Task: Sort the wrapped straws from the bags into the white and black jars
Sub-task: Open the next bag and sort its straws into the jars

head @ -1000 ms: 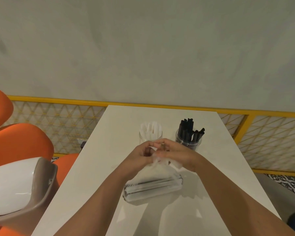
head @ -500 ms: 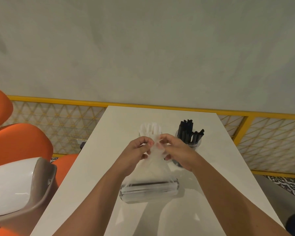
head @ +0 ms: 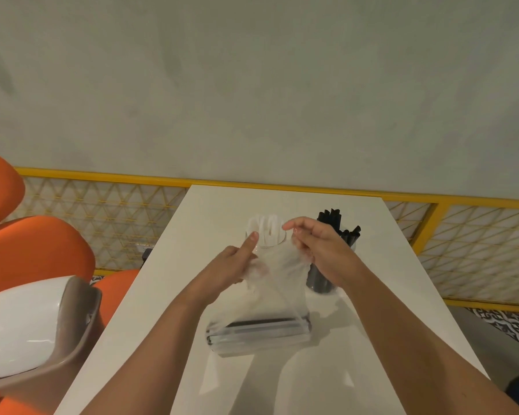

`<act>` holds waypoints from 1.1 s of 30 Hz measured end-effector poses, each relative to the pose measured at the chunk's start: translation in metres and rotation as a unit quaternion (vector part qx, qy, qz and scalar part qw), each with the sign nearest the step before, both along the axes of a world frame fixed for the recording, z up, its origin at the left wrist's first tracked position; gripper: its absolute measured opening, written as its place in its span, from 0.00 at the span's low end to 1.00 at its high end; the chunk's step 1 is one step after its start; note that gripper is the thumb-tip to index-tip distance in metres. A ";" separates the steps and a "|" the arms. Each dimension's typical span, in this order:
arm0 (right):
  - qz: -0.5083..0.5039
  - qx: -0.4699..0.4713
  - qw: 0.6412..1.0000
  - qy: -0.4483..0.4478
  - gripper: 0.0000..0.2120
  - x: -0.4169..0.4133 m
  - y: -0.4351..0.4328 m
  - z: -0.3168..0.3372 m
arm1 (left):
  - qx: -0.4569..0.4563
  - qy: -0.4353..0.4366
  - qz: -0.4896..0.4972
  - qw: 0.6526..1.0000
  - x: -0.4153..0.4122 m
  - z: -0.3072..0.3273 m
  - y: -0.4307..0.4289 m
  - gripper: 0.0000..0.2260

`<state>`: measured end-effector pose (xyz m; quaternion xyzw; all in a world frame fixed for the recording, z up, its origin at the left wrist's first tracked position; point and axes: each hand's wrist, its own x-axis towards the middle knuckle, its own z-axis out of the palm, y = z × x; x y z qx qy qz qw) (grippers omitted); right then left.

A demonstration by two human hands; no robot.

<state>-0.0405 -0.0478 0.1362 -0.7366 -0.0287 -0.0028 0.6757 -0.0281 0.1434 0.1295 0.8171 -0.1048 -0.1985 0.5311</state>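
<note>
My left hand [head: 234, 265] grips one side of the mouth of the clear bag [head: 277, 284], index finger sticking up. My right hand [head: 321, 250] pinches the other side, fingers curled. The bag's base, holding the wrapped straws [head: 258, 328], rests on the white table [head: 222, 211], near me. Just beyond it stand the white jar [head: 265, 233] on the left and the black jar [head: 321, 281] on the right.

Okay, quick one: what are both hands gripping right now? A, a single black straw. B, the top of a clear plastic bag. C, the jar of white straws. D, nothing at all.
B: the left hand and the right hand each grip the bunched top of the clear plastic bag, with wrapped straws lying along its bottom.
</note>
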 end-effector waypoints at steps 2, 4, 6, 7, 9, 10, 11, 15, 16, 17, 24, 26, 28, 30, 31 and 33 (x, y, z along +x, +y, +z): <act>-0.003 -0.018 1.000 -0.008 0.14 -0.002 0.006 0.006 | 0.055 0.024 -0.024 0.998 -0.002 0.003 -0.004 0.31; -0.002 -0.038 0.999 -0.012 0.13 -0.004 0.013 0.010 | 0.062 0.024 -0.028 0.997 -0.003 0.001 -0.011 0.22; 0.000 -0.052 0.999 -0.016 0.10 -0.006 0.018 0.013 | 0.082 0.036 -0.049 0.995 -0.008 0.000 -0.017 0.15; 0.000 -0.049 0.999 -0.018 0.09 -0.006 0.019 0.014 | 0.087 0.042 -0.061 0.993 -0.008 -0.004 -0.020 0.15; -0.003 -0.038 0.999 -0.019 0.08 -0.008 0.018 0.018 | 0.103 0.041 -0.063 0.992 -0.009 -0.012 -0.023 0.11; -0.008 -0.042 0.999 -0.021 0.07 -0.009 0.016 0.018 | 0.130 0.012 -0.047 0.990 -0.008 -0.014 -0.023 0.08; -0.010 -0.057 0.998 -0.024 0.05 -0.009 0.013 0.018 | 0.173 -0.038 -0.023 0.984 -0.007 -0.015 -0.022 0.07; 0.028 -0.239 0.970 -0.016 0.03 -0.007 0.005 0.003 | 0.293 -0.220 0.039 0.930 0.001 -0.013 -0.013 0.10; 0.033 -0.298 0.954 -0.007 0.06 -0.006 0.005 -0.003 | 0.292 -0.230 0.046 0.927 0.003 -0.015 -0.010 0.13; 0.030 -0.357 0.934 0.000 0.12 -0.004 0.004 -0.008 | 0.294 -0.231 0.049 0.926 0.005 -0.018 -0.006 0.15; -0.036 -0.467 0.870 0.152 0.08 -0.007 -0.008 -0.044 | 0.344 -0.172 0.060 0.921 0.010 -0.045 0.024 0.12; -0.063 -0.223 0.943 0.240 0.05 -0.011 -0.010 -0.045 | 0.372 -0.143 0.039 0.916 0.013 -0.053 0.032 0.08; -0.057 0.114 0.942 0.311 0.07 -0.012 -0.014 -0.045 | 0.387 -0.083 0.016 0.918 0.013 -0.057 0.041 0.10; -0.066 0.262 0.912 0.310 0.10 -0.011 -0.019 -0.050 | 0.372 -0.023 0.018 0.928 0.013 -0.062 0.049 0.09; -0.079 0.293 0.902 0.308 0.10 -0.011 -0.019 -0.054 | 0.336 0.014 0.038 0.941 0.012 -0.066 0.052 0.09; -0.118 0.339 0.883 0.304 0.10 -0.011 -0.016 -0.066 | 0.151 0.133 0.102 0.974 0.008 -0.073 0.056 0.08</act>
